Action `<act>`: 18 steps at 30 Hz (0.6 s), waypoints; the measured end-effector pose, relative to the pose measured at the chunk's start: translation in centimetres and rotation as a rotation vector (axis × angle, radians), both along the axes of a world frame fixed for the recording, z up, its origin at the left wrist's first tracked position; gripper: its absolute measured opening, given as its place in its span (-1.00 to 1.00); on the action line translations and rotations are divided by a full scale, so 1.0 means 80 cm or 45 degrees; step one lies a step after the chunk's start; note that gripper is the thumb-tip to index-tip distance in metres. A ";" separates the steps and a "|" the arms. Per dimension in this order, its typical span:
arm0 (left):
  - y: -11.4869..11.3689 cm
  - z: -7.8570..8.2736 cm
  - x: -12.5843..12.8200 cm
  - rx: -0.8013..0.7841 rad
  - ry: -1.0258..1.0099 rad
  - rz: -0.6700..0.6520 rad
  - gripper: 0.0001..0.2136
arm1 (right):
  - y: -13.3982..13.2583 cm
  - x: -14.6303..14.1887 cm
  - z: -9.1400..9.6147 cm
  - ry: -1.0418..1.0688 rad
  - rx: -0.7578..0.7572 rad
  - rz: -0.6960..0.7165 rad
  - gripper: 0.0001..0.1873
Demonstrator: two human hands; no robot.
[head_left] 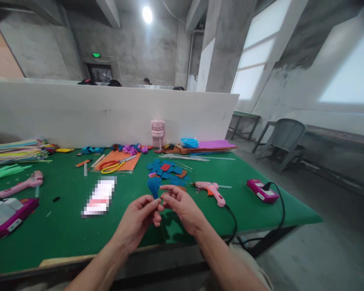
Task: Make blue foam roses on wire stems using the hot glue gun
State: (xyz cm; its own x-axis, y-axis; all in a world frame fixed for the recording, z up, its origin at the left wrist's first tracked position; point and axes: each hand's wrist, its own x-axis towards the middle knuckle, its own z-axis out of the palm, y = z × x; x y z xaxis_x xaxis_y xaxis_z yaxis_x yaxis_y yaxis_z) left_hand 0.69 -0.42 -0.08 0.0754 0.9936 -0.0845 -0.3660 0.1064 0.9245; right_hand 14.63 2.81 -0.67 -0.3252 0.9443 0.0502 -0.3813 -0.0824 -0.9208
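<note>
Upright above the table's near half is a petal-shaped piece of blue felt [153,188]. My left hand [139,216] pinches its narrow lower end between thumb and fingers. From the other side my right hand [183,207] closes in, its curled fingertips at the felt's right edge and base. The fingers cover the lower tip, so what is fixed there is hidden. Just beyond lies a loose heap of blue felt pieces [165,171], with a few red and brown ones among them. A pink hot glue gun [210,191] rests to the right of my right hand.
Scissors [113,165] lie on an orange sheet [130,163], near a pixelated rectangle [100,198]. A second glue gun [21,185] and a power strip [13,220] are left. Another power strip [262,191] sits right, its cable hanging off the edge. A pink bottle [158,135] stands by the white partition [115,113].
</note>
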 end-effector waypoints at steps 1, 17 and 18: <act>0.000 0.005 -0.003 0.065 0.084 0.095 -0.85 | 0.002 0.002 0.001 -0.016 0.025 -0.065 -0.69; -0.002 0.009 -0.032 0.733 0.751 0.114 -0.84 | -0.018 0.019 0.033 -0.329 0.480 -0.175 -0.77; -0.002 0.011 -0.032 0.761 0.792 0.074 -0.85 | -0.021 0.021 0.036 -0.316 0.500 -0.150 -0.76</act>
